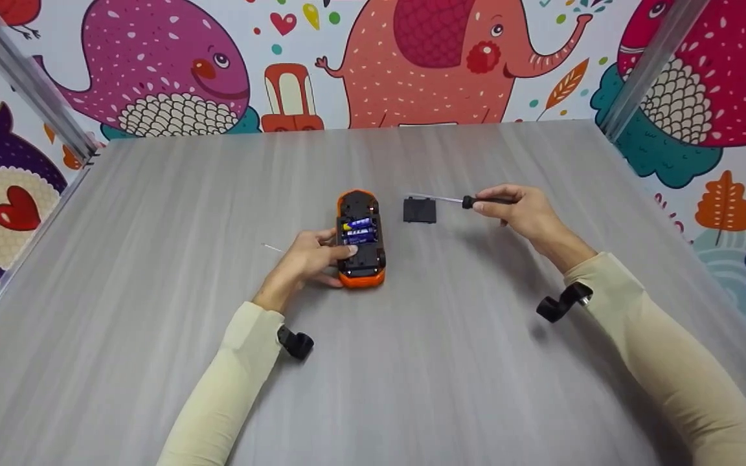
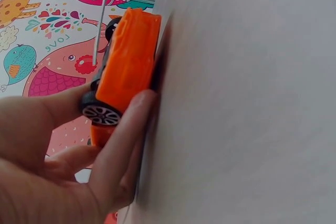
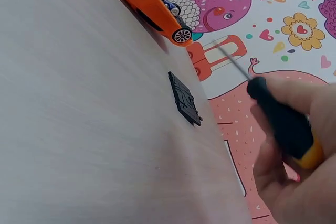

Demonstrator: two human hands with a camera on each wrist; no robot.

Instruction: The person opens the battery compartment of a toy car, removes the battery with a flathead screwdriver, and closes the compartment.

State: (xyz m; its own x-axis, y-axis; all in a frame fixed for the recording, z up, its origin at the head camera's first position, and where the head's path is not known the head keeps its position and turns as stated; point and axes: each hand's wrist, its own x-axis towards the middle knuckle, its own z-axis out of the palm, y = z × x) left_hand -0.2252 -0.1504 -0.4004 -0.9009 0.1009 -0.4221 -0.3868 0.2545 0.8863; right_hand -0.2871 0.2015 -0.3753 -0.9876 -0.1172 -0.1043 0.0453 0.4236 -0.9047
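Note:
An orange toy car (image 1: 365,281) lies upside down on the table, its dark underside facing up. Blue batteries (image 1: 360,234) show in the open compartment of that underside. My left hand (image 1: 308,257) grips the car from its left side, thumb over the underside and fingers along the body (image 2: 128,56). In my right hand (image 1: 528,217) is a screwdriver (image 3: 283,121) with a black and yellow handle, held between thumb and fingers. Its thin metal shaft points left, above a black battery cover (image 1: 419,210) that lies flat to the right of the car.
A thin, light-coloured stick-like item (image 1: 272,246) lies on the grey table (image 1: 153,194) left of my left hand. Walls printed with cartoon animals (image 1: 438,65) stand behind and at the sides, with metal posts (image 1: 655,68) at the back corners.

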